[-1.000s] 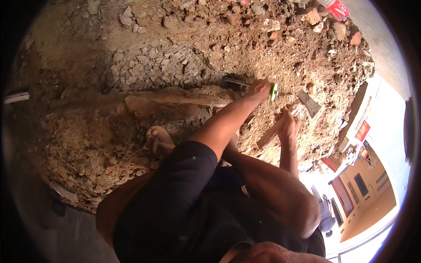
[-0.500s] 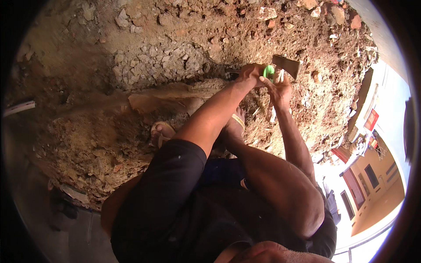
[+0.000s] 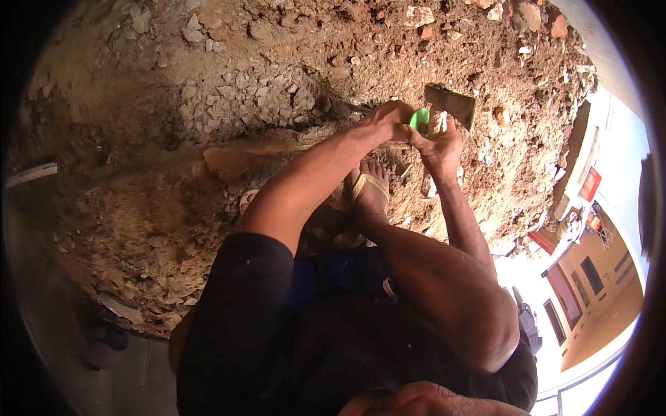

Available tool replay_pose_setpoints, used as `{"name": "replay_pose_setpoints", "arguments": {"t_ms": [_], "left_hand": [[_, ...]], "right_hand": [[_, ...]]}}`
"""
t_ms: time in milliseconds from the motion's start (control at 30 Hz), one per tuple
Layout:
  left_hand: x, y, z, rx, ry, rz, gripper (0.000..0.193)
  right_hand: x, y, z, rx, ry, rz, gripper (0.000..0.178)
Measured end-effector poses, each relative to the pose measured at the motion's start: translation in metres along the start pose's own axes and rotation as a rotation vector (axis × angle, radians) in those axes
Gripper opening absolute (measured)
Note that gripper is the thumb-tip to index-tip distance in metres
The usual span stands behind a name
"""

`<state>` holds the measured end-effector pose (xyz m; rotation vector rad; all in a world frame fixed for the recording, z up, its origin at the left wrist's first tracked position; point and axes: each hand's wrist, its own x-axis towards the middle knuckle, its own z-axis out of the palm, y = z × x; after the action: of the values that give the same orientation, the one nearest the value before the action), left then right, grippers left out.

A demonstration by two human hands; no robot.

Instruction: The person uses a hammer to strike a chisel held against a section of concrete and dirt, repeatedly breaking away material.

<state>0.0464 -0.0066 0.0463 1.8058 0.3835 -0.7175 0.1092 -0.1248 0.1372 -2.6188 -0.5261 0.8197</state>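
My left hand is closed, its fingers partly hidden, just left of a bright green curved piece. What it grips I cannot make out. My right hand is closed, with thumb and fingers around a pale, whitish piece beside the green one. Just beyond my fingers lies a flat, dark metal blade, broad like a hoe's. To the left of my left hand a thin dark rod sticks out; whether it joins the blade is hidden.
Rough brown soil with rubble surrounds my hands. A heap of grey broken stones lies to the left. My sandalled foot rests close below my hands. A pale strip lies far left; a building shows at the right.
My left elbow and forearm have swung left and outward, so more of my foot shows. The green piece has tilted and shifted slightly left between my hands. Both hands stay closed.
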Motion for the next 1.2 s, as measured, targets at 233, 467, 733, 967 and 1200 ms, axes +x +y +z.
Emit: {"name": "replay_pose_setpoints", "arguments": {"t_ms": [233,467,733,967,1200], "left_hand": [[-0.064,-0.087,-0.046,-0.305,0.724,0.601,0.024],[-0.069,0.013,0.003,-0.060,0.337,0.598,0.020],[-0.004,0.009,0.052,-0.053,0.239,0.618,0.022],[0.011,-0.034,0.040,0.025,0.433,0.487,0.026],[0.003,-0.056,0.049,-0.038,0.417,0.390,0.026]], "right_hand": [[-0.032,0.008,0.012,0.474,-0.201,0.224,0.051],[-0.042,0.067,0.005,0.671,0.172,0.211,0.021],[-0.029,0.067,0.001,0.554,0.213,0.309,0.041],[-0.031,0.049,-0.003,0.622,-0.042,0.374,0.062],[-0.033,0.028,0.009,0.537,-0.012,0.312,0.048]]}}
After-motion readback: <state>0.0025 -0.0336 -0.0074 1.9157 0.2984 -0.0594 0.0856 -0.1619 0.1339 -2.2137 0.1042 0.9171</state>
